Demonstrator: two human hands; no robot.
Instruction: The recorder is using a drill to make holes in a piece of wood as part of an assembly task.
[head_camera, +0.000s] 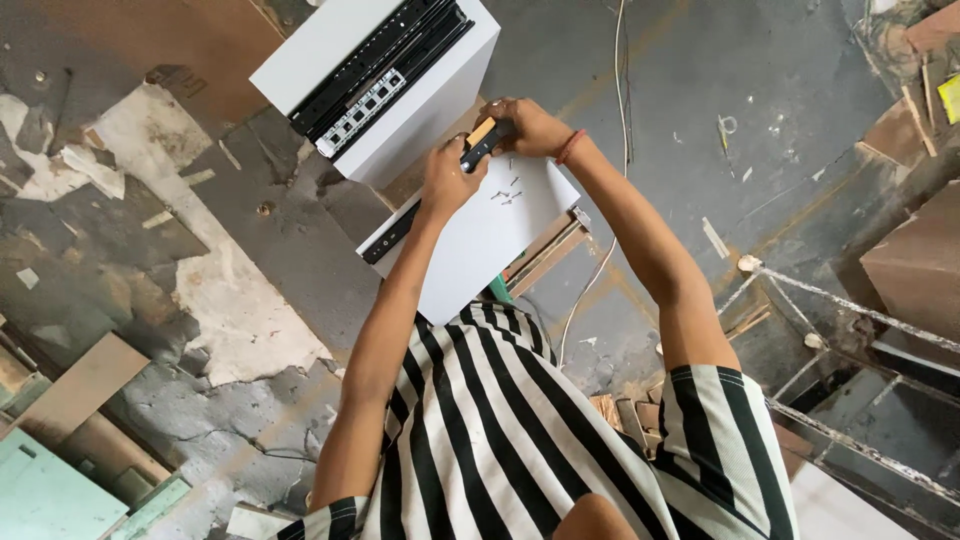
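well, the biggest thing by the hands is the white cabinet box (420, 95), standing just beyond and to the left of them, its long axis running from lower left up to upper right. a black drawer slide (385, 70) lies along its upper face on the same diagonal. just under the hands sits a white panel (475, 245), tilted the same way; its near corner reaches back toward the person's striped shirt (500, 430) and its right edge ends just right of the right hand. a second black slide (395, 232) runs along the panel's left edge, from below the left hand down and away to the left.

the left hand (450, 180) is curled closed over the upper end of that slide, close against the dark tool. the right hand (530, 125), with a red thread at the wrist, is wrapped shut around a small dark tool with a tan end (482, 140); the tool's long axis lies diagonal, tan end up and right, dark end down toward the left hand. the two hands nearly touch.

a few small screws (508, 192) lie loose on the panel just below the right hand. a thin white cable (618, 90) trails over the floor to the right of the right arm. open floor lies left of the left arm; wood offcuts crowd the far right.
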